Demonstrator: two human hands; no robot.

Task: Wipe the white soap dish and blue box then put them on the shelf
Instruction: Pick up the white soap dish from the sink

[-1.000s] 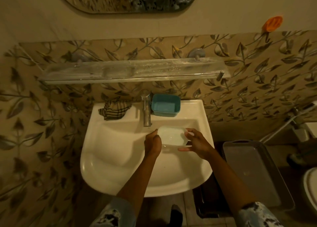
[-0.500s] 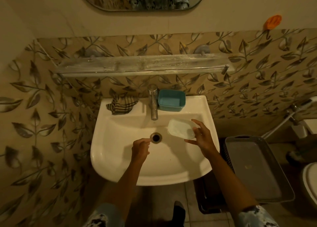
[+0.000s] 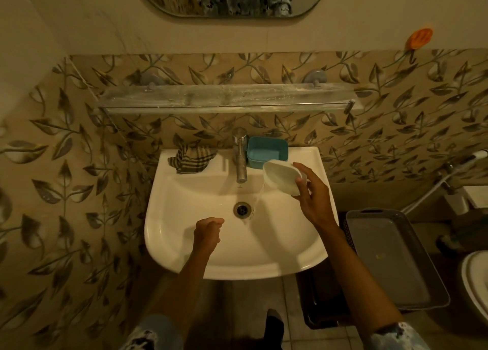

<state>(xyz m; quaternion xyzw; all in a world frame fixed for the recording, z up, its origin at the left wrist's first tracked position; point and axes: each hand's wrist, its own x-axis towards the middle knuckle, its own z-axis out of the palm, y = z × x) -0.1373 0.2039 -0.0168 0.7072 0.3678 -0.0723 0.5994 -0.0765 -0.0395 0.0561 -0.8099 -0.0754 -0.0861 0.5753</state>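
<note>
The right hand (image 3: 313,200) is reaching forward over the right side of the white ceramic washbasin (image 3: 184,246), its forearm stretching up from the lower right. Its fingers (image 3: 301,188) are clamping the white oval plastic soap dish (image 3: 280,176), with the thumb lying across the near rim and the other fingers wrapping behind it. The dish is being held tilted, its open side facing left toward the chrome tap (image 3: 240,155), and a thin stream of water is running from its lower edge down into the bowl beside the round metal drain (image 3: 241,208).

The left hand (image 3: 208,232) is hovering low over the front of the bowl, just left of the drain, with its fingers curling together into a loose fist and gripping nothing.

The blue rectangular plastic box (image 3: 266,151) is sitting upright on the back ledge of the basin, just right of the tap and just behind the tilted dish; its inside is looking bare. A dark checked cloth (image 3: 192,159) is lying crumpled on the ledge left of the tap. The long clear glass shelf (image 3: 227,98) is running along the leaf-patterned wall above the basin, carrying nothing. A grey plastic tray (image 3: 390,260) is sitting to the right of the basin, lower down, holding nothing that can be made out.
</note>
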